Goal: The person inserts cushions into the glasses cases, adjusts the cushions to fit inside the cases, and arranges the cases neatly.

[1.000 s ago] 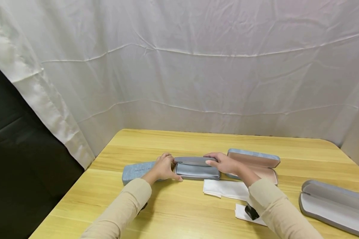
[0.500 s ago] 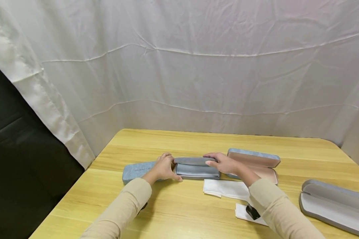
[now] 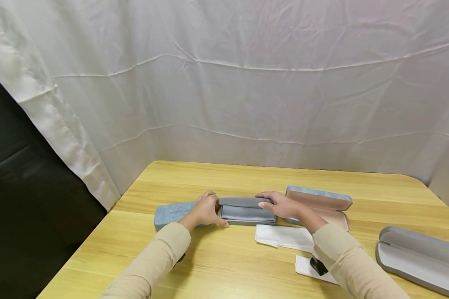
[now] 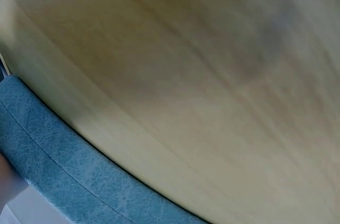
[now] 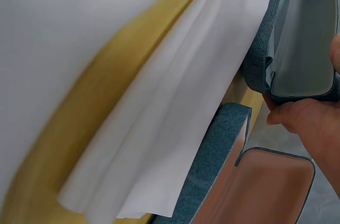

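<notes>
An open glasses case, blue-grey outside and grey inside, lies mid-table with its lid tilted up. A folded blue-grey cloth fills its base. At the case's left end my left hand grips it, thumb low at the front corner and fingers at the back. With thumb in front and fingers behind, my right hand holds the right end of the lid; the right wrist view shows this thumb at the lid's edge. In the left wrist view, a blue textured wall crosses the lower left corner.
A closed blue case lies left, partly behind my left hand. Behind my right forearm stands an open pink-lined case. Two white cloths, a larger and a smaller, lie nearer. A long grey case stands open at right.
</notes>
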Motion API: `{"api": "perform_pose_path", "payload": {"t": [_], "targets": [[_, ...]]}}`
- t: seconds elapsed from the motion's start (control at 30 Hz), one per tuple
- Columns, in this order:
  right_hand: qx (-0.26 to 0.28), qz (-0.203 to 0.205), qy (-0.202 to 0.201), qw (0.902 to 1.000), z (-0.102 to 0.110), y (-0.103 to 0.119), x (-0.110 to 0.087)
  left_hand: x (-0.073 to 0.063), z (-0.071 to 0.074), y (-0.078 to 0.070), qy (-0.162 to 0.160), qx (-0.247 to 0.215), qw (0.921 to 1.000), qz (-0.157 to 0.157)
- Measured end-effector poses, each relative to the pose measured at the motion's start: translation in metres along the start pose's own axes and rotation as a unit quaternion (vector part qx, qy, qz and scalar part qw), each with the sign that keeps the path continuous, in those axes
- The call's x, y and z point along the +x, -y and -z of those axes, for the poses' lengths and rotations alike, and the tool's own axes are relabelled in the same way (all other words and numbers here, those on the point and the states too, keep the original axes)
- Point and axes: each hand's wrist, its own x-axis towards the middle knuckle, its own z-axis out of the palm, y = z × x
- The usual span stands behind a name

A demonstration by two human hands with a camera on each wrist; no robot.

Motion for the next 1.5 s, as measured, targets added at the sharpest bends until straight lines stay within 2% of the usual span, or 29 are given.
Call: {"api": "perform_pose_path", "payload": {"t": [0.17, 0.33, 0.53, 0.67, 0.87, 1.1, 1.5], "targets": [[-0.007, 0.011, 0.002, 0.9999, -0.001, -0.001, 0.000, -0.001, 0.001, 0.001, -0.006, 0.000, 1.0000, -0.004], [-0.075, 0.028, 0.006, 0.9968, -0.005, -0.004, -0.002, -0.001, 0.001, 0.001, -0.005, 0.002, 0.9999, -0.011], [-0.099, 0.015, -0.007, 0.9949, -0.005, -0.003, -0.005, 0.000, 0.004, -0.002, 0.005, 0.015, 0.9997, -0.020], [-0.117, 0.001, -0.022, 0.9929, -0.005, -0.001, -0.005, 0.000, 0.005, -0.002, 0.000, 0.018, 0.9996, -0.022], [-0.109, -0.025, -0.042, 0.9928, -0.010, 0.000, -0.003, -0.001, 0.006, -0.002, 0.012, 0.028, 0.9991, -0.031], [-0.120, -0.022, -0.071, 0.9900, -0.013, -0.001, 0.001, 0.001, 0.005, 0.000, 0.011, 0.039, 0.9987, -0.031], [-0.146, -0.018, -0.089, 0.9852, -0.016, -0.005, 0.008, 0.003, 0.005, 0.002, 0.007, 0.048, 0.9987, -0.016]]}}
